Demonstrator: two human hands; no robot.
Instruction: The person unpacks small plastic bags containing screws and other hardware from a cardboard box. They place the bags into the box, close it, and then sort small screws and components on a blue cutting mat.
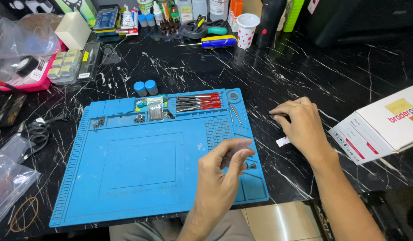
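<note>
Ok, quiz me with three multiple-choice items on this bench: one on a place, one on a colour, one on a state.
1. Where does the right hand rest?
A. on the black marble table, right of the mat
B. on the mat
C. on the white box

2. What colour is the work mat?
A. green
B. blue
C. grey

3. How is the left hand?
A. flat on the table
B. gripping the screwdriver
C. raised over the mat, fingers curled

Answers: 1 A, it lies on the marble beside the mat's edge. 2 B, plainly blue. 3 C, it hovers over the mat's right side.

A small dark screw-like part (252, 165) lies on the blue silicone mat's (139, 169) right edge compartment.
</note>
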